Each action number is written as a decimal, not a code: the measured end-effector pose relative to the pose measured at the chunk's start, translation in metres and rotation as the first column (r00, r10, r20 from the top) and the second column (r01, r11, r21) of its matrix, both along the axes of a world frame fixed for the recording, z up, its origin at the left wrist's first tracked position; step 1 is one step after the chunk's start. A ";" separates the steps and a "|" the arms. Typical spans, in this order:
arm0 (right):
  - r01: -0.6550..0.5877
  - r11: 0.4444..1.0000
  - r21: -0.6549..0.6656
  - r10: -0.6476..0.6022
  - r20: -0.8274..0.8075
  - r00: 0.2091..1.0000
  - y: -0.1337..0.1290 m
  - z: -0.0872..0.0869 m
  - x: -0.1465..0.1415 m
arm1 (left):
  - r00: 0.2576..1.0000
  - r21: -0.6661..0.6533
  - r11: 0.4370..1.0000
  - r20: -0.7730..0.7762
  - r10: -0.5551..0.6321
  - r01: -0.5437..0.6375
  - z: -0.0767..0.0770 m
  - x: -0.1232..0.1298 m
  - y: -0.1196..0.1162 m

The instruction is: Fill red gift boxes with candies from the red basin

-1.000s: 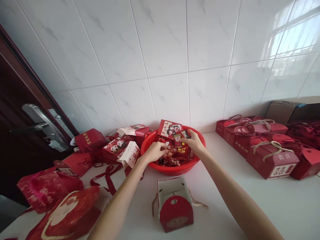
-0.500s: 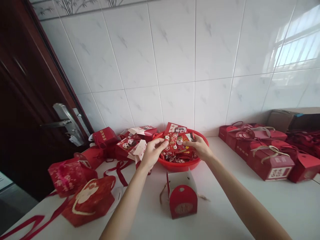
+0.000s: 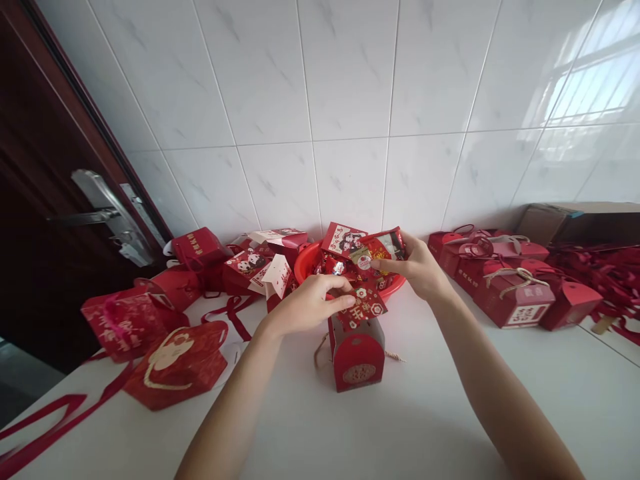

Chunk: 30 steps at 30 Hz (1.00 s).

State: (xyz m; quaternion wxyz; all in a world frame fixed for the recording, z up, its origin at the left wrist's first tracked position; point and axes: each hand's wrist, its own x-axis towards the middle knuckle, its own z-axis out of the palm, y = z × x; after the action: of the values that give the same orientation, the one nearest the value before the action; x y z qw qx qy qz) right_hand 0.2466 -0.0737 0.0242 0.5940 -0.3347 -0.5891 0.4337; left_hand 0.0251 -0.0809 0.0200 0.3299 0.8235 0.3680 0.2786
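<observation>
Evidently, the left hand (image 3: 311, 303) had its grip pinching a flat red flower-printed packet (image 3: 369, 307) by the edge, centre frame — likely to leave its face uncovered — near the red cardboard box (image 3: 358, 363) standing upright at lower centre, presumably for easy reach. The right hand (image 3: 423, 268) pinched a shiny red plastic packet (image 3: 390, 247) near the rounded red plastic basin (image 3: 302, 265).

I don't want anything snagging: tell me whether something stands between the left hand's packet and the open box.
Nothing visible does: the flowered packet in the left hand overlaps the far part of the open box in view, hiding some of its opening. Rope sticks out at its sides.
</observation>
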 end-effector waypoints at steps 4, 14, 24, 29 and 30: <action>-0.014 1.000 0.019 0.013 0.054 0.998 -0.005 0.003 -0.001 | 0.994 -0.044 0.996 0.070 0.082 -0.079 0.005 -0.009 0.002; -0.178 0.984 -0.029 0.158 0.612 0.775 -0.013 -0.002 -0.008 | 0.977 0.103 0.975 -0.064 0.202 -0.195 0.026 -0.040 -0.010; -0.115 0.993 0.007 0.104 0.374 0.922 -0.013 -0.001 -0.010 | 0.965 0.174 0.961 -0.108 0.237 -0.216 0.026 -0.036 -0.012; -0.226 0.961 -0.161 0.252 0.170 0.953 -0.015 0.005 -0.001 | 0.961 0.244 0.934 -0.025 0.275 -0.261 0.021 -0.025 -0.009; -0.266 0.945 -0.188 0.297 0.161 0.941 -0.016 0.006 -0.001 | 0.963 0.258 0.929 0.023 0.270 -0.267 0.019 -0.023 -0.008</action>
State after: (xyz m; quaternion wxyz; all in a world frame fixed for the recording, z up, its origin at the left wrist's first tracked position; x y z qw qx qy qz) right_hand 0.2460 -0.0895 0.0300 0.4381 -0.3338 -0.6465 0.5279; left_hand 0.0026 -0.0886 0.0391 0.1763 0.8032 0.4398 0.3612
